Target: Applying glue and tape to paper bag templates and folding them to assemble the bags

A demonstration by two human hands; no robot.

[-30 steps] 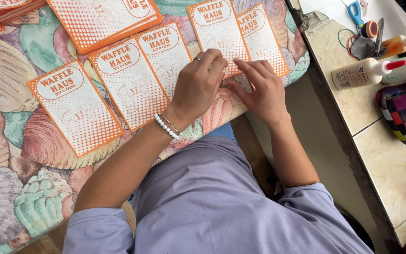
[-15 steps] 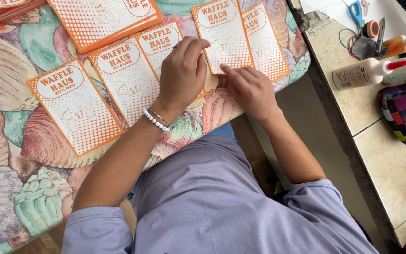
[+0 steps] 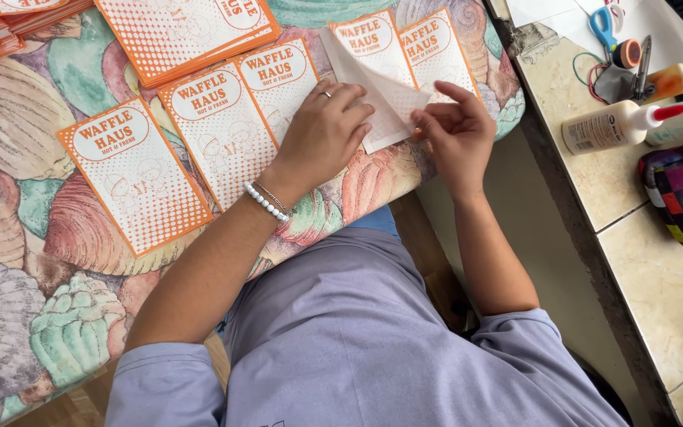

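1. The left hand (image 3: pixel 322 130) lies flat on the folded paper sheet (image 3: pixel 385 99), fingers (image 3: pixel 349 107) stretched out and close together, pressing the sheet's left part onto the shell-patterned tabletop (image 3: pixel 41 237) (a ring shows on one finger).
2. The right hand (image 3: pixel 456 130) is at the sheet's right corner; its thumb and forefinger are nipped together on the paper's edge, the other fingers loosely curled.
3. The sheet shows its pale, unprinted side, and it lies tilted over the lower end of an orange-and-white printed card (image 3: pixel 373 47).
4. A second such card (image 3: pixel 436 47) lies just right of the sheet's upper part.
5. Left of the sheet lie three more cards, the nearest (image 3: pixel 278 83) partly under the left hand.
6. Above and left of the sheet is a stack of the same cards (image 3: pixel 187 32).
7. Well right of the sheet, on a tiled counter (image 3: pixel 650 237), lie a white glue bottle (image 3: pixel 610 126) and blue-handled scissors (image 3: pixel 604 24).
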